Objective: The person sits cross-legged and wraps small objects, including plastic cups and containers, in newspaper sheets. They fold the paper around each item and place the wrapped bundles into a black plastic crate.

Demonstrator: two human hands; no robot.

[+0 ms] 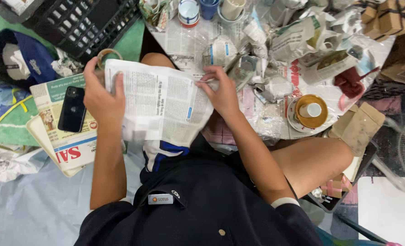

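Head view: phone [72, 109] beside newspaper sheet [161, 102].

one phone [72, 109], one black crate [86, 23], two hands [103, 98]

Left hand [103, 98] clenched; right hand [221, 93] pinching.

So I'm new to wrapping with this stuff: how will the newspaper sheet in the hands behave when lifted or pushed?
Probably floppy: the newspaper sheet sags and curves between the left hand and the right hand. Likely very light, since fingertips alone hold its edges. It should crease and tear easily, judging by the crumpled paper bundles nearby.
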